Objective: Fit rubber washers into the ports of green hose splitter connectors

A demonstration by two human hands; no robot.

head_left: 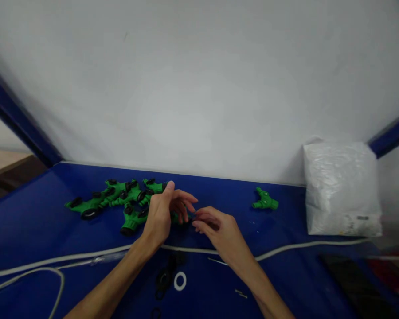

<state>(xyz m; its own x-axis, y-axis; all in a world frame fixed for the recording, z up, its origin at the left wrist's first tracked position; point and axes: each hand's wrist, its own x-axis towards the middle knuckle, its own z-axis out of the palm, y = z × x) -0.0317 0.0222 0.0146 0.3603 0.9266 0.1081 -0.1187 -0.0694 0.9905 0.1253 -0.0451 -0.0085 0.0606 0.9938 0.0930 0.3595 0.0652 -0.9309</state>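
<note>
My left hand (pixel 164 212) is curled over a green plastic fitting (pixel 175 217) on the blue table (pixel 286 266), fingers bent round it. My right hand (pixel 216 228) meets it from the right, fingertips pinched at the fitting's end; what they pinch is too small to name. Just left of my hands lies a pile of green hose fittings with black rings (pixel 119 199). A single green fitting (pixel 265 201) lies apart to the right.
A white plastic bag (pixel 342 188) stands at the back right against the white wall. A white cable (pixel 286 250) runs across the table. Black rings (pixel 166 277) and a white ring (pixel 180 281) lie near me. Dark and red objects (pixel 369 274) sit at the right edge.
</note>
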